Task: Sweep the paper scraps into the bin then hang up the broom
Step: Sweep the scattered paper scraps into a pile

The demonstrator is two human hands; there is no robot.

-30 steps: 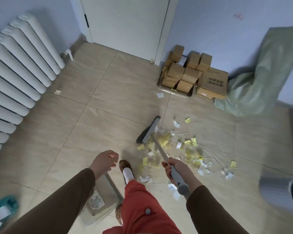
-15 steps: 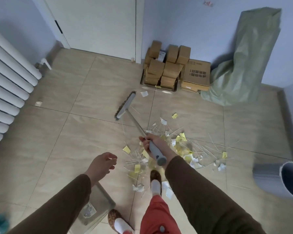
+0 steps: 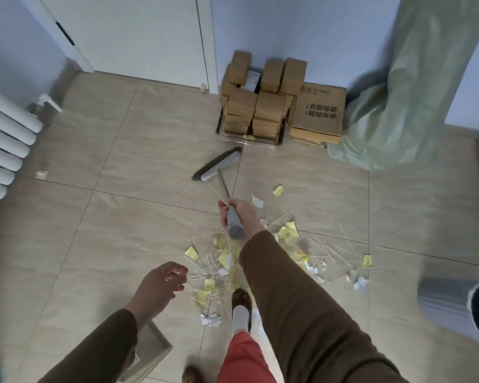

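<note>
Head view looks down on glossy beige floor tiles (image 3: 127,244). The right hand (image 3: 239,214) is wrapped tight around the grey rubbery handle of the broom (image 3: 220,172), whose flat bristle head rests on the floor just before a stack of cardboard boxes (image 3: 260,106). Yellow and white paper scraps (image 3: 288,230), crumpled among thin pale strips, lie scattered around the person's feet. The left hand (image 3: 156,286) hangs loosely curled, its grip empty. A grey cylindrical bin (image 3: 454,305) stands at the right edge.

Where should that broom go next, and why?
Probably a pull back toward the feet: the broom head sits beyond the paper scraps, near the cardboard boxes, with the right hand gripping the handle. Dragging it back would gather the far scraps into the pile.
</note>
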